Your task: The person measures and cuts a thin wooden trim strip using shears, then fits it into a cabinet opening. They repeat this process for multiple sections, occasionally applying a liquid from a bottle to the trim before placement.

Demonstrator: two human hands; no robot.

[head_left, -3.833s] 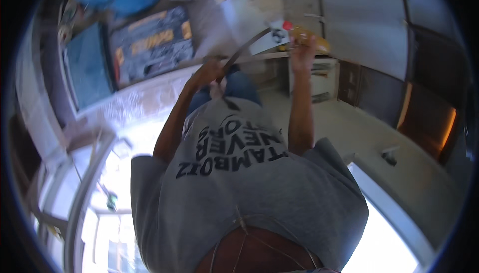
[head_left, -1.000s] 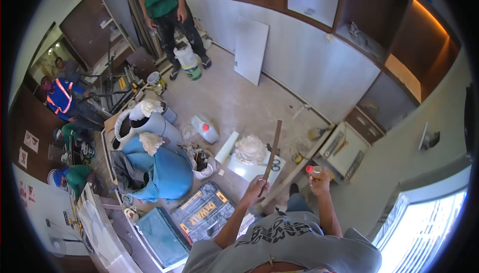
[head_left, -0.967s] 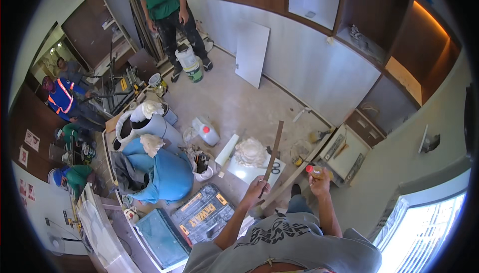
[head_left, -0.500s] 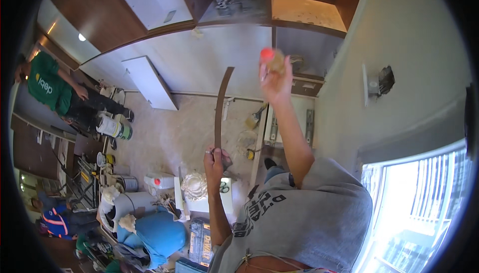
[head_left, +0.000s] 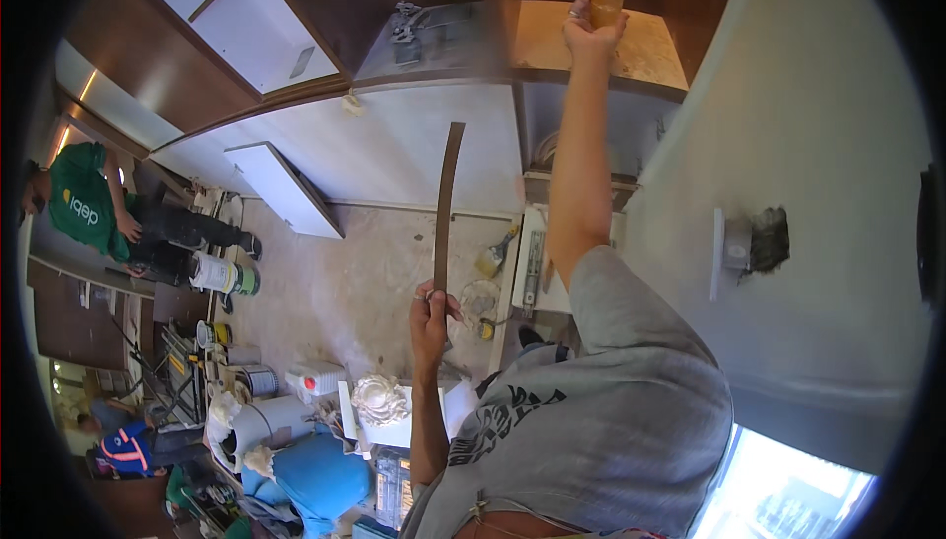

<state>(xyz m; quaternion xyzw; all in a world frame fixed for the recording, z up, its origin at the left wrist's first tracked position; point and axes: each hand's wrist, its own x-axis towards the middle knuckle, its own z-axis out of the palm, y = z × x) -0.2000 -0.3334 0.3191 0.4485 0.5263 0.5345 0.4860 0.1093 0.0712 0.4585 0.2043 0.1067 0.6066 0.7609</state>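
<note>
My left hand (head_left: 431, 322) is closed round the lower end of a long, thin brown strip (head_left: 448, 209), which stands up from my fingers with a slight bend. Stretched far out, my right hand (head_left: 591, 38) grips a small clear bottle (head_left: 606, 5) of amber liquid with a red cap. The bottle is upright, in front of a brown cabinet's open compartment, above its dusty light-coloured bottom (head_left: 650, 46). Whether the bottle touches that surface I cannot tell.
A white panel (head_left: 283, 189) leans against the low white front. Behind my left arm lie a blue bag (head_left: 320, 480), white containers (head_left: 313, 379) and a crumpled pale bundle (head_left: 380, 399). A co-worker in a green shirt (head_left: 81, 199) is at left. A brush (head_left: 496, 253) lies on the floor.
My right hand has carried the bottle up and away from me, to the cabinet compartment. My left hand still holds the strip in nearly the same place. The view has shifted a little.
</note>
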